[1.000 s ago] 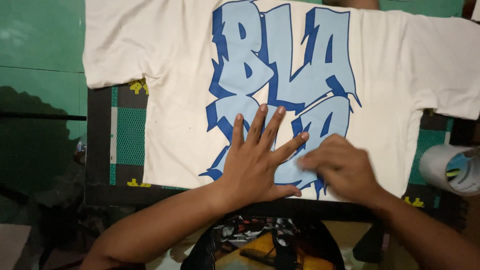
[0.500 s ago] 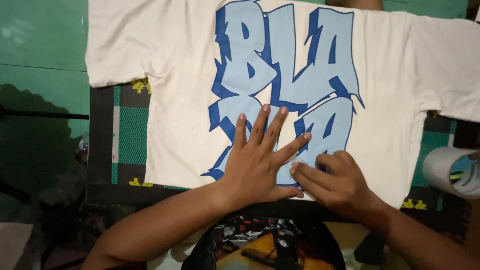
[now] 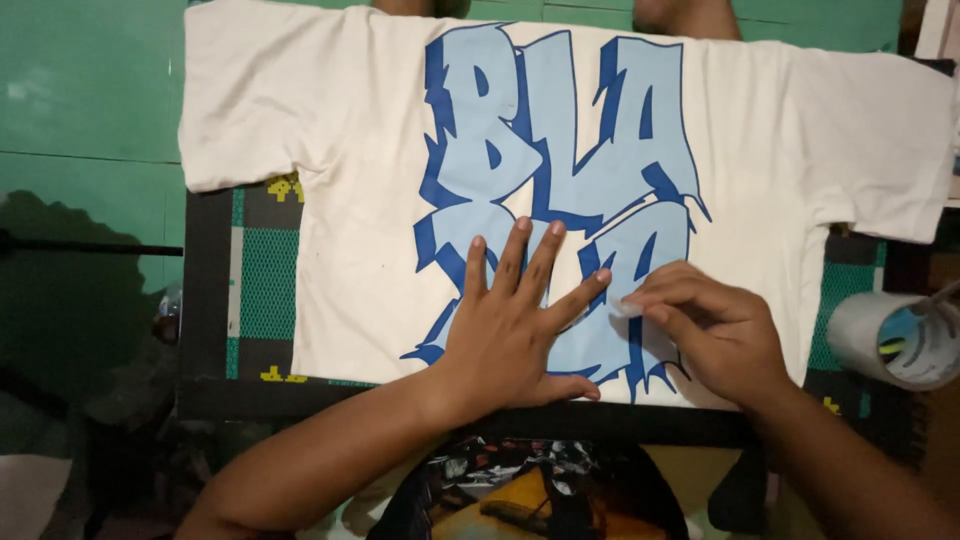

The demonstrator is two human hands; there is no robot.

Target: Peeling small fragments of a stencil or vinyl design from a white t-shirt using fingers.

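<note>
The left hand lies flat, fingers spread, pressing the white shirt on the dark board, over the near part of the blue print. Just right, the right hand pinches a small pale bit at the print's surface — seemingly picking or peeling it. A tape roll sits far right — nothing visible inside it.

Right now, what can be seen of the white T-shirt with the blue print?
The T-shirt is cream-white, looks like cotton, and lies flat, print up, on a dark platen, short sleeves spread over the green surface. A large graffiti-style print in light blue with dark blue outlines fills it. The left hand presses flat on the print, fingers spread; the right hand pinches something small and pale at the print.
</note>
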